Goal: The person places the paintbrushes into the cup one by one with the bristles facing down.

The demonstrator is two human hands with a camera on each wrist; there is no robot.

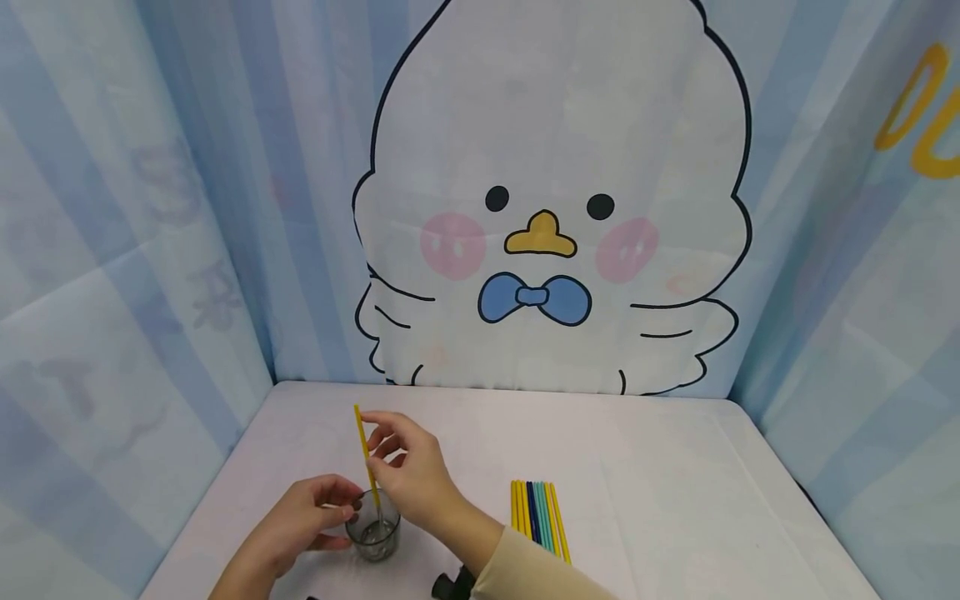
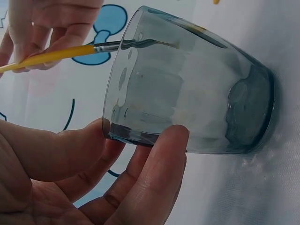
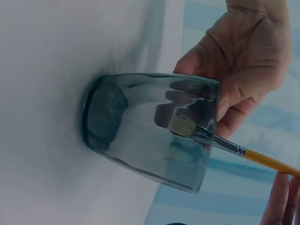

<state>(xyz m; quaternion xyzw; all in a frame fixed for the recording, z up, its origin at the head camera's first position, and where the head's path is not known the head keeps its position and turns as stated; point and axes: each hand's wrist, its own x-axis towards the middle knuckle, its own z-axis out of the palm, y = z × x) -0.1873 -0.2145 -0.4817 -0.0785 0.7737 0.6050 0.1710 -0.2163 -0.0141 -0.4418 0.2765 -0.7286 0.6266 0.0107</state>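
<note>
A: First, please, the largest?
B: At the back, a backdrop (image 1: 318, 208) of pale blue stripes, with a big white bird printed on it.
A: And under the hands?
B: A white table (image 1: 675, 492).
A: On the right side, which pose?
B: A beige sleeve (image 1: 536, 571), slanting up to the left from the bottom edge. Then the right hand (image 1: 416, 475), raised above the table, reaching over to the glass (image 1: 375, 548), with fingers bent. Index fingertip high on the handle, thumb lower. So, pinching the brush (image 1: 363, 437).
A: And on the left side?
B: The left hand (image 1: 303, 521), low and just beside the glass, with forearm slanting from the bottom edge. Fingers curved about the side, fingertips on the wall close to the rim. So, holding the glass.
A: Next in size?
B: A row of sticks (image 1: 534, 512), yellow, navy and teal, to the right of the glass and apart from it.
A: The glass, how placed?
B: Upright on the table, see-through, grey-tinted.
A: Smaller yet?
B: A black thing (image 1: 452, 586) near the sleeve, partly hidden; impossible to name with certainty.
A: Finally, the brush?
B: Yellow-handled, tilted, bristles inside the glass, well above the base.
</note>
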